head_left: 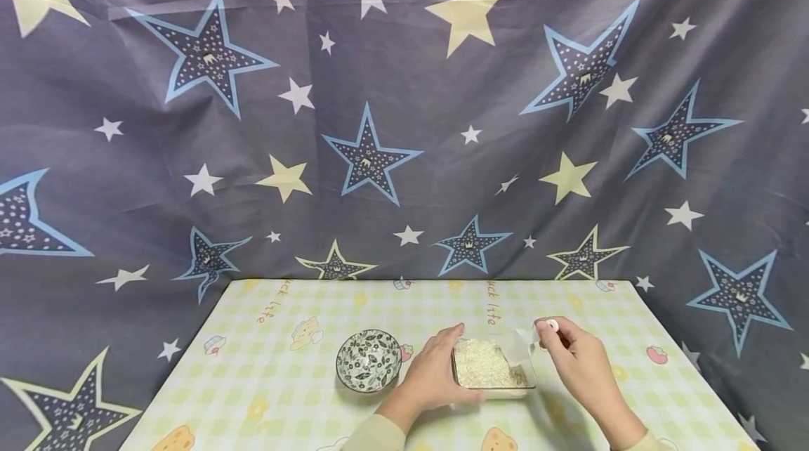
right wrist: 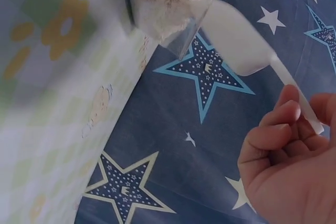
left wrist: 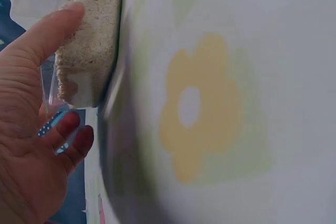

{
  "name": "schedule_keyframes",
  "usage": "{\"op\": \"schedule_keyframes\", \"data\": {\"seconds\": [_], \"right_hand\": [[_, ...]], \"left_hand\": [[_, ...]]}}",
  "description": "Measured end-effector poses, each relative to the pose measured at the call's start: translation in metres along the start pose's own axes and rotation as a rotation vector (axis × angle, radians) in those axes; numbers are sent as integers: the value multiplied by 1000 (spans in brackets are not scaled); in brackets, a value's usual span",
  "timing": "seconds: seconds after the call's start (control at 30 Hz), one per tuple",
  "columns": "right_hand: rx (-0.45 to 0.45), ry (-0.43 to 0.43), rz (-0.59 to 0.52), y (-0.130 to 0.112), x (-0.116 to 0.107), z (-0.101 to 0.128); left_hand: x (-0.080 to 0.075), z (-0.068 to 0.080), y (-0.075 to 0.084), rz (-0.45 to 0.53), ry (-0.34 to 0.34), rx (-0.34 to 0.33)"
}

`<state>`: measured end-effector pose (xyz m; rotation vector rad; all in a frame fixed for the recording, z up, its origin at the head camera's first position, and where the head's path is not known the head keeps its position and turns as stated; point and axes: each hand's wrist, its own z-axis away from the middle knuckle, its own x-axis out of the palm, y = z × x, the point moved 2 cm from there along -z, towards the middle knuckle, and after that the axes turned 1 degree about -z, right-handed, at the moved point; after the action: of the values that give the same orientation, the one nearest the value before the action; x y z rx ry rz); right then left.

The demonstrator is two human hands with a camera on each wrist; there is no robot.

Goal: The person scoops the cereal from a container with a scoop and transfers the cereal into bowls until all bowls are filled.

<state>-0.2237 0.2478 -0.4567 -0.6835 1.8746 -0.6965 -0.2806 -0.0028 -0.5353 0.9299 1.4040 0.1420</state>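
Observation:
A clear rectangular container (head_left: 491, 367) filled with pale grains sits on the table. My left hand (head_left: 450, 367) grips its left side, thumb on the far edge and fingers at the near edge; in the left wrist view the thumb (left wrist: 50, 38) presses the container wall (left wrist: 92, 45). My right hand (head_left: 557, 338) pinches the handle of a white plastic scoop (head_left: 524, 343), whose bowl hangs over the container's right rim. In the right wrist view the scoop (right wrist: 236, 40) is empty, held by the right hand (right wrist: 294, 124) beside the container (right wrist: 173, 3).
A round bowl (head_left: 369, 360) with a dark leaf pattern stands just left of my left hand. The table (head_left: 278, 395) has a pale green checked cloth with cartoon prints. A star-patterned blue curtain (head_left: 404, 121) hangs behind and around it.

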Motion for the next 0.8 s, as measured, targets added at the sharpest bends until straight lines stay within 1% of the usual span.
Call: {"op": "schedule_keyframes", "data": {"seconds": [0.2, 0.3, 0.37, 0.63, 0.7, 0.8], "right_hand": [[-130, 55, 65, -1, 2, 2], [-129, 67, 84, 0, 2, 2], [-95, 60, 77, 3, 2, 2], [144, -37, -37, 20, 1, 0], [191, -59, -83, 25, 2, -1], [264, -84, -192, 30, 5, 1]], "left_hand": [[-10, 16, -2, -11, 45, 7], [-13, 22, -2, -25, 69, -3], [-14, 25, -3, -31, 71, -9], [-15, 31, 0, -52, 63, 21], [-15, 30, 0, -57, 59, 26], [-15, 30, 1, -66, 57, 27]]}}
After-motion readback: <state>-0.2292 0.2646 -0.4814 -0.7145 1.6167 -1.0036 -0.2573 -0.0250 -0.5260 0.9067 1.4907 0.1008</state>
